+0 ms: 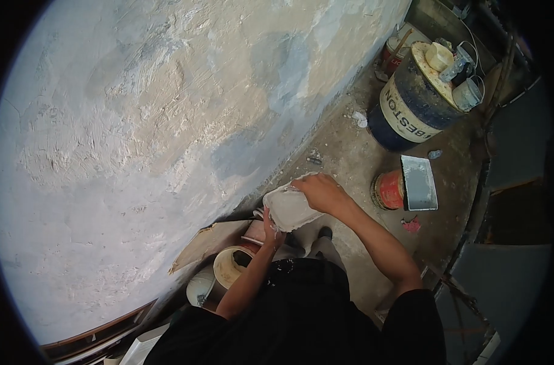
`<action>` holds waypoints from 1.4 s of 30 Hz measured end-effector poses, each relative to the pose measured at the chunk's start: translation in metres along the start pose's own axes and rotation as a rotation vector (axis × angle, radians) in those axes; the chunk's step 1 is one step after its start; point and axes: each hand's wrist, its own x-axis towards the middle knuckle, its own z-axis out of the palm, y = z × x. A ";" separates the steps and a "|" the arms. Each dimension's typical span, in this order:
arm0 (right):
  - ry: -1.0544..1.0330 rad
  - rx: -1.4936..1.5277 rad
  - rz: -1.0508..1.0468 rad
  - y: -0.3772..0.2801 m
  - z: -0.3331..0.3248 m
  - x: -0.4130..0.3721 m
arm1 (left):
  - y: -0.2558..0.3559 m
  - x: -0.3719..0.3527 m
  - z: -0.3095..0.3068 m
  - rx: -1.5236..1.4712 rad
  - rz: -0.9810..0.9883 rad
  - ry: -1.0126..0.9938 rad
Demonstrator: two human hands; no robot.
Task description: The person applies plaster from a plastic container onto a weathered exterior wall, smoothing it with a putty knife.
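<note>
A shallow, whitish rectangular tub (pixel 291 208), smeared with pale plaster-like material, is held in front of my body near the wall. My left hand (pixel 273 230) grips its lower left side, and white smears show on the fingers. My right hand (pixel 319 192) is closed over the tub's upper right edge with the fingers bent inward. Whether those fingers grip the rim or a small tool is hidden.
The rough, patchily plastered wall (pixel 167 121) rises at left. Ahead right stands a blue drum (pixel 405 109) with containers on top. A red bucket (pixel 388 189) bears a grey board (pixel 419 183). Near my left arm are an open bucket (pixel 226 268) and a cardboard piece (pixel 207 244).
</note>
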 end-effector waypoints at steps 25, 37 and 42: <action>-0.252 -0.055 -0.230 0.020 -0.041 -0.009 | -0.038 0.001 0.048 0.022 0.084 -0.102; -0.051 -0.032 0.059 0.018 -0.079 -0.037 | -0.047 0.008 0.041 -0.069 0.106 -0.065; -0.099 -0.091 0.188 0.029 -0.084 -0.047 | -0.057 0.012 0.036 -0.071 0.161 -0.003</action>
